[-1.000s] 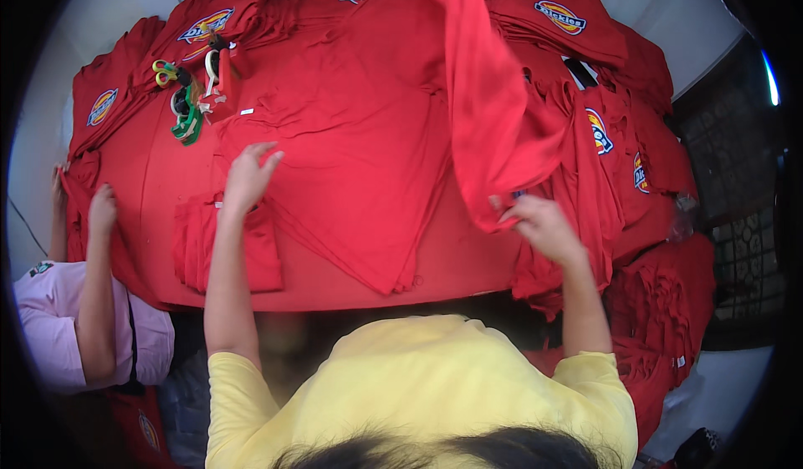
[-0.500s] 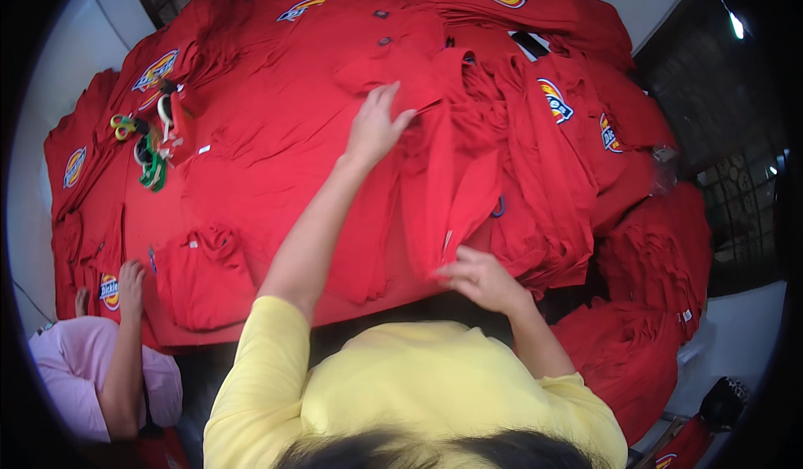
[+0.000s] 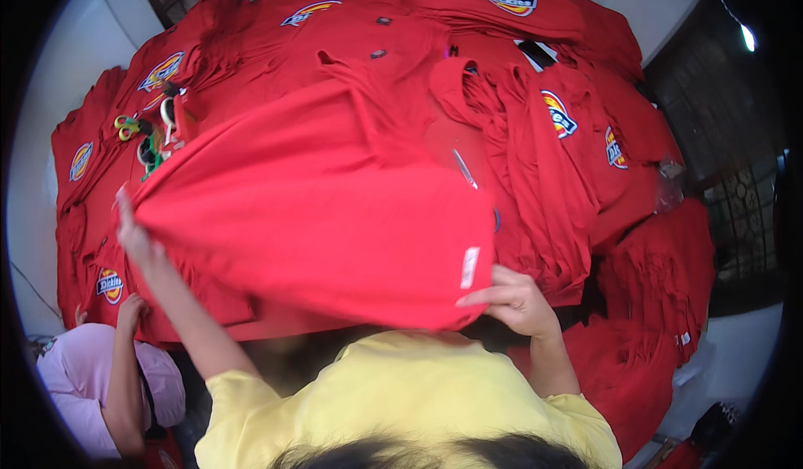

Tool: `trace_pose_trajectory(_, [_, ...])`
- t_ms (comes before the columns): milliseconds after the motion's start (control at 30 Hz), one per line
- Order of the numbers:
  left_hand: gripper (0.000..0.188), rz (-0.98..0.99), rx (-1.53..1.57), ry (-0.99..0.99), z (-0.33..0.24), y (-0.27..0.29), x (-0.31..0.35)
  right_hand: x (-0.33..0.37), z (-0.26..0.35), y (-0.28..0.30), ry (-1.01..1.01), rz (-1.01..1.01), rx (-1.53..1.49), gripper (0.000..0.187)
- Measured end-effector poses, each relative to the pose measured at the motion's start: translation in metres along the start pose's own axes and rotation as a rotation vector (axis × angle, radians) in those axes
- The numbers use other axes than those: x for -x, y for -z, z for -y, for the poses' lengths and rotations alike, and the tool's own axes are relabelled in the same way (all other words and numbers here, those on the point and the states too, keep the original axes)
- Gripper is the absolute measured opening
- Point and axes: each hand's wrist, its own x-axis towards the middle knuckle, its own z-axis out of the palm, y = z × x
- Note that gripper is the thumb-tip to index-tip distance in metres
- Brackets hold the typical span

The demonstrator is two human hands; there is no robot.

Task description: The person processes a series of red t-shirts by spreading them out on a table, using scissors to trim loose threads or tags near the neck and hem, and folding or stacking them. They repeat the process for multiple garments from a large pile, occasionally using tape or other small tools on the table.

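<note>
A red shirt (image 3: 318,210) is stretched between my hands, lifted over the front part of the table and billowing. At its left end, my left hand (image 3: 140,239) is closed on the edge of the cloth. My right hand (image 3: 514,302) pinches the near right corner between thumb and fingers, beside a small white label (image 3: 468,268). Just beyond the shirt's right side lies a thin silvery tool (image 3: 465,169), too small to name surely. The cloth hides much of the garments and tabletop beneath it.
Red shirts with round printed badges (image 3: 506,0) are heaped around the table's far and right sides. Tape dispensers (image 3: 170,116) and yellow-handled scissors (image 3: 130,126) lie at the left. A co-worker's hand (image 3: 130,312) is at the lower left. More red garments (image 3: 657,260) hang at the right.
My left hand has swung from the middle of the table to the far left, drawing the shirt with it. My right hand has shifted slightly right and grips the cloth's corner.
</note>
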Motion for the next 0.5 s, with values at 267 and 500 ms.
trace_pose_trajectory(267, [0.016,0.273,-1.123,-0.055,-0.096,0.121,0.113,-0.054,-0.024,-0.008,-0.196,0.508,-0.004,0.024])
trace_pose_trajectory(500, [0.018,0.332,-1.112,0.137,-0.076,0.097,0.152,-0.085,-0.033,0.019,-0.129,0.502,-0.193,0.03])
